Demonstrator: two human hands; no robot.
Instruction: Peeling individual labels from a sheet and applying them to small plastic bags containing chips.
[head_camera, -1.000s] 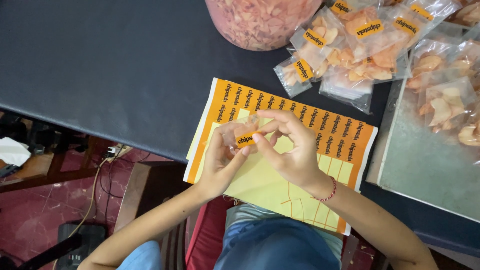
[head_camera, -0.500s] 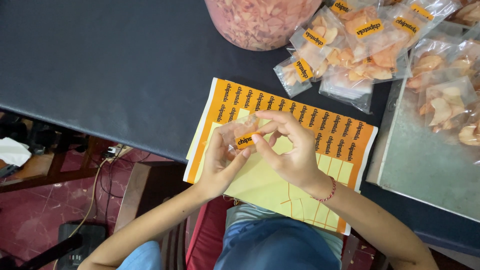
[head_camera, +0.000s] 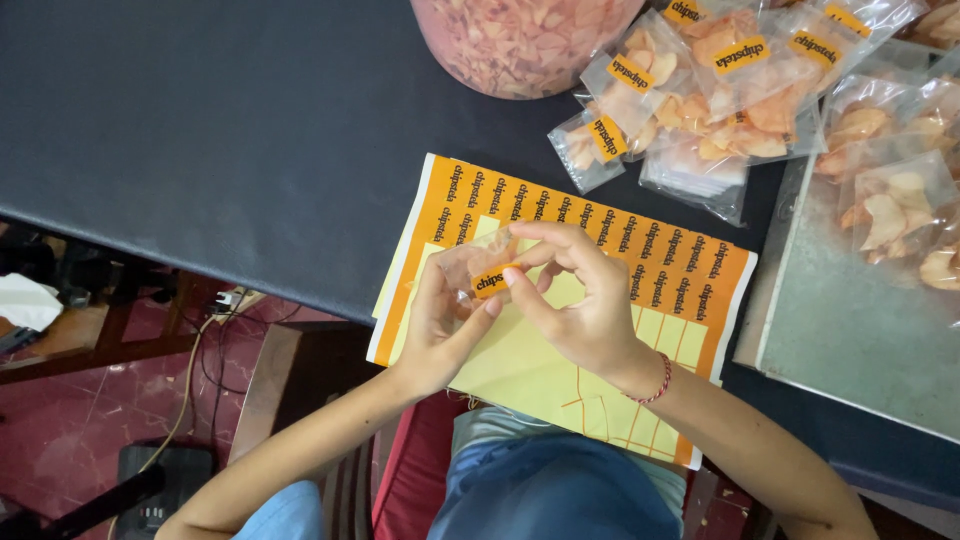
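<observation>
Both hands meet over the sticker sheet (head_camera: 640, 270), which lies at the near edge of the dark bench (head_camera: 200, 130). The left hand (head_camera: 440, 320) cradles a small clear bag (head_camera: 480, 262) of chips from below, fingers curled up around it. The right hand (head_camera: 575, 300) comes in from the other side, thumb and forefinger pressed together on an orange sticker (head_camera: 492, 281) at the bag's front. So each grip is closed: the left pinching the bag, the right pinching or pressing the sticker onto it. Whether the sticker is already fully stuck down cannot be told.

The step in hand looks like labelling: the sticker being laid on the bag and rubbed flat. Much of the sheet is already bare yellow backing, while rows of orange stickers remain along its far side. Past the sheet lies a pile of labelled bags (head_camera: 700, 90), beside a large tub (head_camera: 520, 40) of chips; further bags rest on a grey tray (head_camera: 850, 330) to the right.

The next move probably calls for smoothing the sticker without creasing it, keeping the bag steady, and then a free place on the pile.
</observation>
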